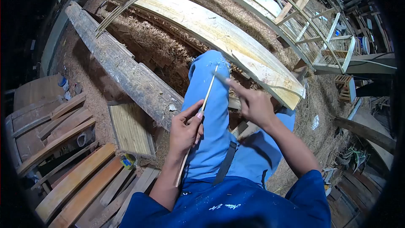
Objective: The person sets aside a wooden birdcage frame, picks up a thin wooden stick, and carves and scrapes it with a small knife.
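Note:
My left hand (184, 127) is closed around a thin pale wooden stick (209, 88). The stick slants over my left thigh, its far tip near the knee and its lower end beside my left forearm. In my right hand (255, 104) is a knife, its handle hidden in the grip and its dark blade (220, 77) smeared by motion. The index finger stretches forward along the blade. This blade lies close to the stick's far end, over my blue trousers (211, 143); whether the two touch I cannot tell. Small shavings cling to the knee.
A long pale plank (190, 19) crosses ahead of my knee. To the left lies a weathered beam (126, 69), with a bundle of thin sticks (122, 10) at its far end. Boards (76, 177) are piled at lower left. A slatted wooden frame (325, 38) stands at right.

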The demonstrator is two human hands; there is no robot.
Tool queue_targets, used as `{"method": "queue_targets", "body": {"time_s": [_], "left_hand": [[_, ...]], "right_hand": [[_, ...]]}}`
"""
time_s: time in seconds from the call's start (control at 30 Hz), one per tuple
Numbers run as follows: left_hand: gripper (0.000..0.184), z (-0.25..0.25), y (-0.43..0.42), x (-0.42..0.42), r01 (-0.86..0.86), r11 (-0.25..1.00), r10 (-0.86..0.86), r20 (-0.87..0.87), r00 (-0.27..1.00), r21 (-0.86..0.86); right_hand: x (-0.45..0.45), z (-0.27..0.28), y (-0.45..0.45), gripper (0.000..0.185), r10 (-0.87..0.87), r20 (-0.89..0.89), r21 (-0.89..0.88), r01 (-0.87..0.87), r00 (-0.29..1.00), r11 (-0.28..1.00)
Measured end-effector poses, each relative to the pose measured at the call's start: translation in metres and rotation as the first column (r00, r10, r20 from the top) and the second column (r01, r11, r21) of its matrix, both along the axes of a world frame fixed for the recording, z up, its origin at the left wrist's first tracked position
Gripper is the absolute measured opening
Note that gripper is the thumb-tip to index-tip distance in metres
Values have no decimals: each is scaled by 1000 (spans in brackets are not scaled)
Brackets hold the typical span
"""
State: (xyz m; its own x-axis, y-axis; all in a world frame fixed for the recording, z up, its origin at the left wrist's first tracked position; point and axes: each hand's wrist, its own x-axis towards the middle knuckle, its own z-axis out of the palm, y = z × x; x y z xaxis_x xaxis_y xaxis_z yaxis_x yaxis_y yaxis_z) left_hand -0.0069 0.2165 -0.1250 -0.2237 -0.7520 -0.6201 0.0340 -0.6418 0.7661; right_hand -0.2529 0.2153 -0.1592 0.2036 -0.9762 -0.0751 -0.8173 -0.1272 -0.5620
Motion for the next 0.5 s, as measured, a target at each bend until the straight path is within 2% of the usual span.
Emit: {"method": "queue_targets", "body": {"time_s": [0.03, 0.07, 0.1, 0.17, 0.2, 0.27, 0.3, 0.37, 0.4, 0.43, 0.5], "left_hand": [[39, -1, 1, -1, -4, 1000, 4, -6, 1000, -1], [39, -1, 0, -1, -5, 1000, 5, -5, 1000, -2], [38, -1, 1, -1, -6, 1000, 6, 1, 1000, 0], [38, -1, 3, 0, -10, 1000, 10, 18, 1000, 16], [37, -1, 1, 0, -10, 1000, 10, 28, 1000, 20], [38, -1, 1, -2, -9, 1000, 8, 34, 999, 9], [39, -2, 1, -2, -15, 1000, 15, 42, 999, 1], [39, -2, 1, -2, -33, 999, 33, 39, 999, 7], [39, -1, 3, 0, -33, 999, 32, 39, 999, 22], [39, -2, 4, 1, -21, 999, 20, 43, 999, 26], [39, -8, 4, 0, -36, 999, 37, 37, 999, -26]], "right_hand": [[-4, -3, -3, 66, -92, -7, -3, 92, 996, 996], [-5, -7, 3, 67, -35, 64, -2, 35, 997, 999], [4, 4, 8, 69, 58, 6, 11, -58, 998, 998], [12, 12, 16, 72, 155, 7, 41, -155, 988, 987], [8, 7, 11, 72, 146, 8, 38, -146, 989, 989], [-6, -5, -4, 72, -90, 25, 23, 89, 996, 996], [-4, -2, -2, 72, -83, 23, 19, 83, 996, 996], [5, 9, 8, 71, 109, 78, 23, -111, 991, 994], [13, 13, 15, 70, 192, 23, 14, -193, 981, 981], [13, 11, 15, 70, 180, 28, 18, -181, 983, 983], [0, 2, 1, 70, -38, 77, 69, 33, 996, 997]]}}
